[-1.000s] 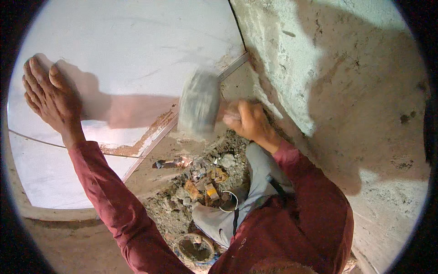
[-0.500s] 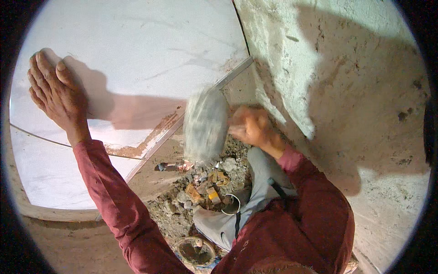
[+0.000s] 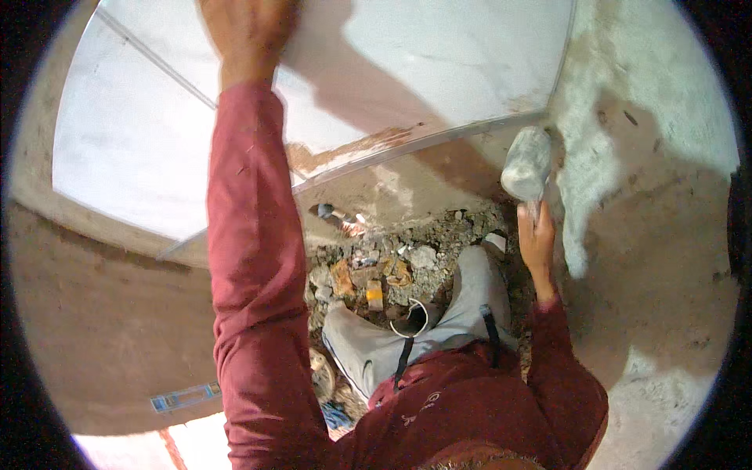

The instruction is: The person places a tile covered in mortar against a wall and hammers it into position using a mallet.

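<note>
The white slab point(image 3: 129, 145) begins left of the left hand point(image 3: 252, 35), spreads below it and ends beyond the right one; a seam crosses it past the left wrist. Well nearer the body than the left hand lies a blue strip point(image 3: 186, 398). The left hand is over the slab, its fingers cut off by the upper edge, so I cannot tell whether they are spread or touch it. Between the hands, and nearer the body, lies rubble point(image 3: 423, 257) with a yellow block point(image 3: 374, 295). The right hand point(image 3: 537, 243) is closed round the mallet point(image 3: 526, 163), whose head points away from the body, near the wall point(image 3: 658, 298) on that hand's right.
</note>
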Motion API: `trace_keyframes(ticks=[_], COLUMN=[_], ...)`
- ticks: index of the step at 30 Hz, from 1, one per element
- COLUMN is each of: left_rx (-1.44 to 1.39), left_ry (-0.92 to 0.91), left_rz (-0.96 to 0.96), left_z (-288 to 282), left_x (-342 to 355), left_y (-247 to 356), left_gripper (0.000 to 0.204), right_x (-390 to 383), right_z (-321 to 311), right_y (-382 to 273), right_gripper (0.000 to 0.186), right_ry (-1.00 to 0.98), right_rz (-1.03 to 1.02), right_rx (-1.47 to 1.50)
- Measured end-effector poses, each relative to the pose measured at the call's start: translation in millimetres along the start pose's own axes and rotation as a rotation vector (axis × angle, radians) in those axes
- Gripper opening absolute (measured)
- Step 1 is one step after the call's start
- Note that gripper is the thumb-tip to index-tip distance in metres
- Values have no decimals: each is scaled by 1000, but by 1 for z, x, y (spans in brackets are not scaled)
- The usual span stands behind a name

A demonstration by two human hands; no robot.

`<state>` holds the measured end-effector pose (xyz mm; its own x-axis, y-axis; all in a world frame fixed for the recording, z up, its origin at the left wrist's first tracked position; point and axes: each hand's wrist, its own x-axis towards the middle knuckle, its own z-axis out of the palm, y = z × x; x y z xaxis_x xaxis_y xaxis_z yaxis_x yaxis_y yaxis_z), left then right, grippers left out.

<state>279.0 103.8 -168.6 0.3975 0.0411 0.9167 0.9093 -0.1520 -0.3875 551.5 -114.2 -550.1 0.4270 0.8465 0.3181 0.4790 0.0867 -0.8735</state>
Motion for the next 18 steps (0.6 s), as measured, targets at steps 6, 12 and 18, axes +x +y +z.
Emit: trace_keyframes(ticks=[6, 12, 18], left_rx=[-236, -151, -163], left_ry=[-52, -49, -238], left_rz=[-174, -369, -404], left_z=[-42, -58, -58], left_x=[-72, -274, -368], left_y=[-34, -27, -58], left_gripper=[63, 62, 61], right_x=[-136, -172, -121], right_z=[44, 86, 88], right_y=[5, -59, -61], right_gripper=[31, 41, 60], right_ry=[-64, -208, 27], right_rz=[-84, 569, 252], right_rx=[-28, 288, -84])
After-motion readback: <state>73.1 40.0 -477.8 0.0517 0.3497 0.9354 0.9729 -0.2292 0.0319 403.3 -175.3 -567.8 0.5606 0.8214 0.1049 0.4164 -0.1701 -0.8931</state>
